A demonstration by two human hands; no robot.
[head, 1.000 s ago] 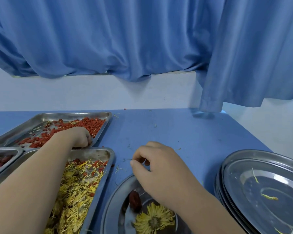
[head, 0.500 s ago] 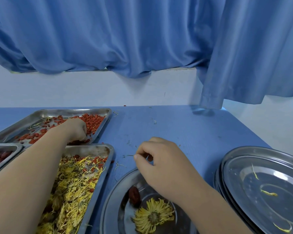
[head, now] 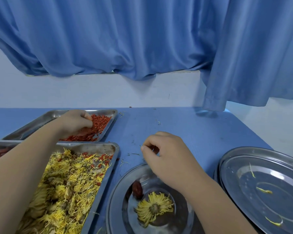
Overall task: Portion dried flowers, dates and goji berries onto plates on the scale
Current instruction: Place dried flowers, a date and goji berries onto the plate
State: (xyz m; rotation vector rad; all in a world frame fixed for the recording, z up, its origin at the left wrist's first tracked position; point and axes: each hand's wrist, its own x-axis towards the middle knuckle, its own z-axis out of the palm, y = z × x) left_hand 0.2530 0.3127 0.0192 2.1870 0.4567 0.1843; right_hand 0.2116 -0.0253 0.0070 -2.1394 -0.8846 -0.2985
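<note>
At far left of blue table (head: pixel 184 129), left hand (head: pixel 74 122) reaches into rectangular steel tray (head: pixel 49 116) of orange-red goji berries (head: pixel 100 124), fingers curled round some. Right hand (head: pixel 167 154) hovers over far rim of round steel plate (head: pixel 117 200), thumb and fingertips pinching small reddish bit (head: pixel 154 149). Plate holds dark red date (head: pixel 137 190) touching yellow dried flower (head: pixel 153 208). Second steel tray (head: pixel 98 146), heaped with yellow flowers, just left; stack of empty-looking round plates (head: pixel 260 166) right.

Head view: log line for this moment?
left hand: grips goji berries in far tray | right hand: pinches reddish bit above plate rim | plate: date, flower
</note>
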